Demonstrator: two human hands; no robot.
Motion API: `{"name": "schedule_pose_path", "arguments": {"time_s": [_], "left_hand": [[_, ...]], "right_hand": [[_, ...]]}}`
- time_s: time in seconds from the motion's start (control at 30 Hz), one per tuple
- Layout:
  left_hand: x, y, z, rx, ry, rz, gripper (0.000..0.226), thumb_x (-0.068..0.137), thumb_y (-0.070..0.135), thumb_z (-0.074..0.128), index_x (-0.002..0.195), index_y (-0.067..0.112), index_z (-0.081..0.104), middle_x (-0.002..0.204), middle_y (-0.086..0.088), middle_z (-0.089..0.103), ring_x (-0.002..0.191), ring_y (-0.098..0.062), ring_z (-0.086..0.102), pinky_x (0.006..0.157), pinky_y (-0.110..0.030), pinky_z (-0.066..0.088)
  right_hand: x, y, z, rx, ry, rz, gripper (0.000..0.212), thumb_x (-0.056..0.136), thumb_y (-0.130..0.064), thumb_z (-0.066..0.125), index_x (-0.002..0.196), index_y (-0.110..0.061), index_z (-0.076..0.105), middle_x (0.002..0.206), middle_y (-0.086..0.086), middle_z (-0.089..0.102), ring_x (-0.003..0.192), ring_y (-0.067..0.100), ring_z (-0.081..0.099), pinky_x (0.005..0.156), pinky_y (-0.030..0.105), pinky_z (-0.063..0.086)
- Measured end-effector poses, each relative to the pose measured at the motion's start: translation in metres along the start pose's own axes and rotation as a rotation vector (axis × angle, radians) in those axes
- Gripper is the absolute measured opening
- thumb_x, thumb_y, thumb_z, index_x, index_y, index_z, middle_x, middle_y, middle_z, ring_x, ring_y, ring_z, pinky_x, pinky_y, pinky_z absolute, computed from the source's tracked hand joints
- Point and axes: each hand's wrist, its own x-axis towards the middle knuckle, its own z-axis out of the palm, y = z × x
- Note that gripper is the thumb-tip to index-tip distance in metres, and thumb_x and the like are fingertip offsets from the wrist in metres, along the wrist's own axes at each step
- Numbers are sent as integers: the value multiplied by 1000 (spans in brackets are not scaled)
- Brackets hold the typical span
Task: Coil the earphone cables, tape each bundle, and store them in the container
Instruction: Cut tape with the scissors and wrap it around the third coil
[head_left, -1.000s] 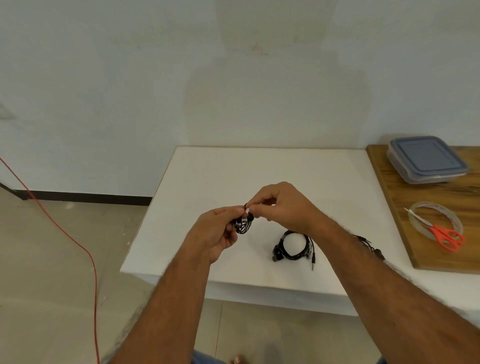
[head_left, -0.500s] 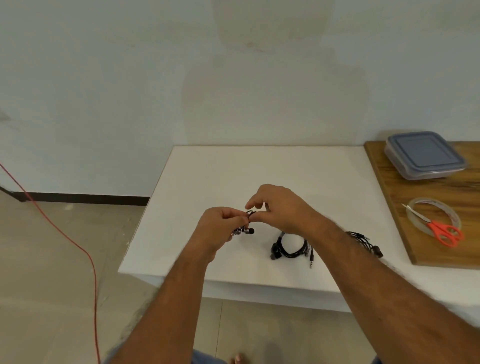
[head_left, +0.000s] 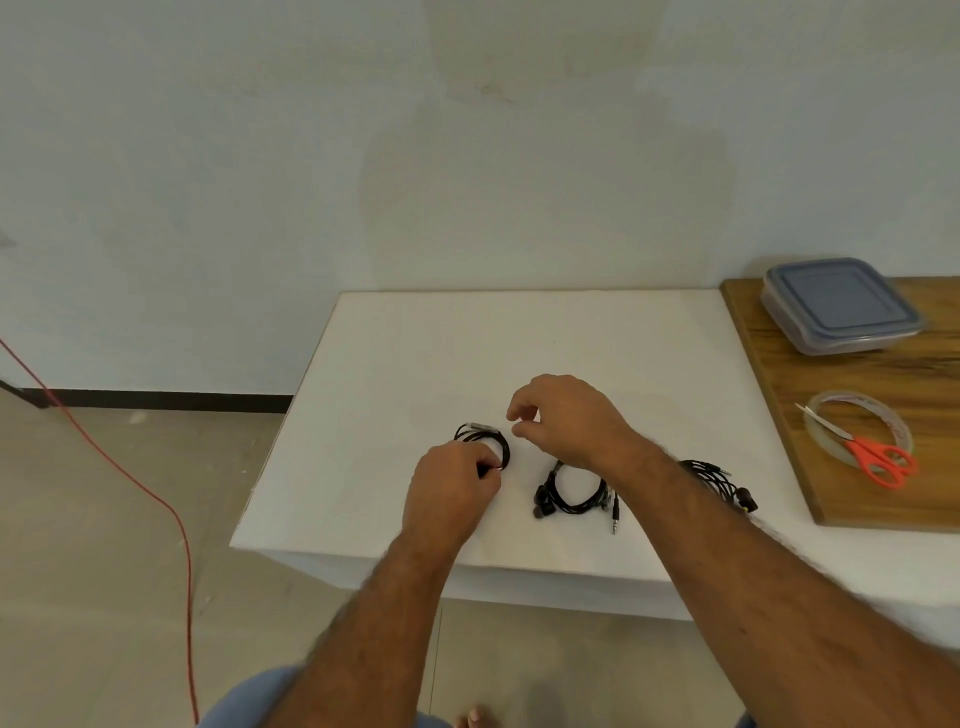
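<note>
A coiled black earphone bundle (head_left: 485, 441) lies low on the white table (head_left: 395, 364), with my left hand (head_left: 449, 493) pinching its near edge. Just to the right of it hovers my right hand (head_left: 566, 421), fingers loosely curled and holding nothing. A second black coil (head_left: 574, 493) with its jack sticking out lies under my right wrist. A third black earphone tangle (head_left: 719, 480) shows behind my right forearm, partly hidden. The clear container with a grey-blue lid (head_left: 839, 306) sits shut on the wooden board. A roll of clear tape (head_left: 860, 421) lies nearer.
Orange-handled scissors (head_left: 878, 460) rest across the tape roll on the wooden board (head_left: 779, 374) at the right. A red cord (head_left: 156, 499) runs across the floor to the left. The table's front edge is close to my forearms.
The bundle, held between both hands above the table before, has come down onto the table. My right hand has let go of it and moved slightly right; my left hand still holds it.
</note>
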Motion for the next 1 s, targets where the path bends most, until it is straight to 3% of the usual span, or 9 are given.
{"name": "schedule_pose_path", "arguments": {"time_s": [0.2,0.4,0.6,0.77,1.0], "left_hand": [[-4,4,7,102,15,-4,21,91,22,54,101,18,72,91,4,72,78,-12,63,72,-26,51],[-3,0,6,108,44,-16,21,90,21,58,102,20,74,102,4,68,89,-13,63,78,-25,50],[-2,-3,5,96,-10,-38,26,88,23,58,68,10,66,71,-8,65,65,-20,56,62,-39,50],[-7,1,-3,106,6,-61,17,90,27,60,96,27,75,90,9,73,82,-11,64,72,-30,53],[-3,7,-4,21,38,-21,18,90,28,61,103,28,75,96,11,71,83,-5,64,65,-16,42]], "right_hand": [[-3,2,-4,49,12,13,19,91,-29,62,107,-24,70,105,-7,65,87,9,52,77,26,40],[-5,5,-8,72,19,22,18,90,-30,63,106,-24,70,103,-9,67,87,8,53,74,25,38],[-11,9,-14,100,17,27,16,90,-30,64,102,-22,71,100,-8,69,87,9,57,76,27,45],[-20,13,-16,127,5,33,15,89,-29,65,101,-22,72,100,-7,69,85,9,58,76,27,47],[-24,1,-12,69,-47,-51,24,89,-20,64,112,-25,68,106,-6,63,87,10,53,83,29,47]]}}
